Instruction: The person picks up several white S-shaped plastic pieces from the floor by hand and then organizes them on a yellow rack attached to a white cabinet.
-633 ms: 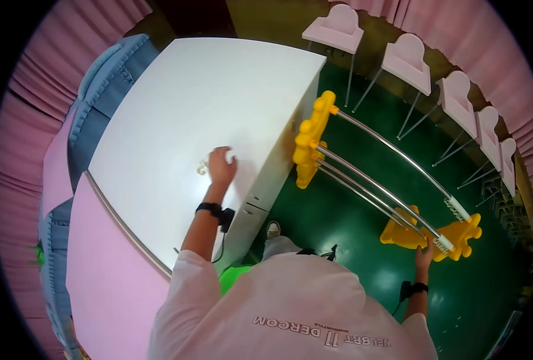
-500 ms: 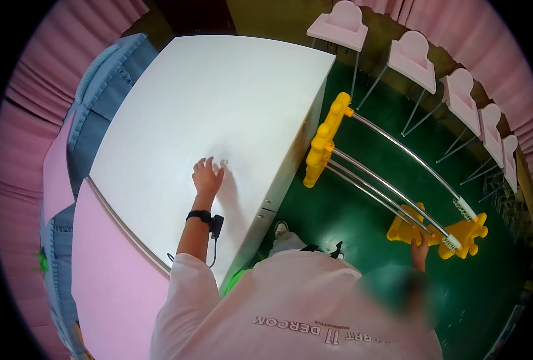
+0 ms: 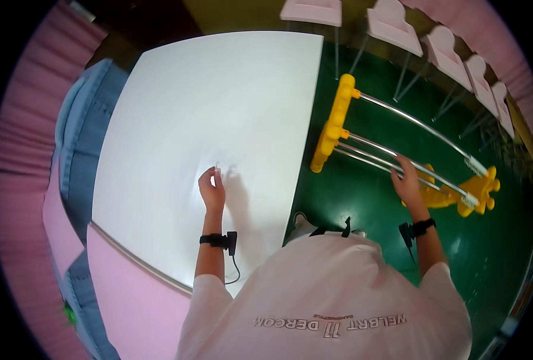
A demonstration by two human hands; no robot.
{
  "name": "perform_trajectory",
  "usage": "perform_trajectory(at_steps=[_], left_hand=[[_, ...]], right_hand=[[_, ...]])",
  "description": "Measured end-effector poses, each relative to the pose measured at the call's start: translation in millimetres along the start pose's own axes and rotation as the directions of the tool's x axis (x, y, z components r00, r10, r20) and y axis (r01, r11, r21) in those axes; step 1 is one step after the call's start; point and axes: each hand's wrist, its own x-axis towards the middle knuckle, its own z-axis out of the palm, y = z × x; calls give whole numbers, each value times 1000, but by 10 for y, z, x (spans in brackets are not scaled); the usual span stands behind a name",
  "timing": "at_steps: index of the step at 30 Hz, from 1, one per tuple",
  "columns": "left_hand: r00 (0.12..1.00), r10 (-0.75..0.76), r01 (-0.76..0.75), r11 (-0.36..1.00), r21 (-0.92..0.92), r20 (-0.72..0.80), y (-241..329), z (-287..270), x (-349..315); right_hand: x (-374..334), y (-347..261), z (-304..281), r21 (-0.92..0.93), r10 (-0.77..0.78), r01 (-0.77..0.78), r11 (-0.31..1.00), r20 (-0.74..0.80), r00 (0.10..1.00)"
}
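Over the white tabletop [image 3: 230,90], my left hand [image 3: 213,191] is closed in a pinch. Thumb and fingertips hold a small translucent hook-shaped piece [image 3: 218,164]; its exact kind is too small to make out. My right hand [image 3: 409,183] is at the metal rails [image 3: 377,147] of a rack on the right. Its fingers are spread and overlap the rails in view; whether they touch is unclear. The rack has yellow plastic ends, one [image 3: 335,123] beside the table and another [image 3: 481,189] farther right. Both wrists wear black bands with small devices.
A pink panel [image 3: 134,294] adjoins the table's near left edge. Blue padded fabric [image 3: 89,132] and pink curtains [image 3: 23,180] line the left. Several pink high chairs [image 3: 392,27] stand at the back right on the green floor [image 3: 338,198].
My left hand has gone from open fingers beside the small piece to pinching it. My right hand has moved up from the rack's far yellow end to its rails. The view has shifted.
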Motion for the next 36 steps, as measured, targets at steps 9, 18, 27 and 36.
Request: perform_trajectory(at_steps=[9, 18, 27, 36], left_hand=[[301, 482, 876, 201, -439, 823, 2359, 420, 427], [-190, 758, 968, 251, -10, 624, 4228, 1316, 175], [-339, 767, 931, 357, 76, 544, 6035, 1982, -326], [-210, 492, 822, 557, -120, 845, 7016, 2537, -445]], right_hand=[[341, -1254, -305, 310, -368, 251, 917, 416, 832], [-284, -283, -1093, 413, 30, -123, 902, 226, 974], [-859, 1048, -1947, 278, 166, -132, 952, -103, 981], [-1262, 2821, -2488, -133, 240, -260, 956, -150, 959]])
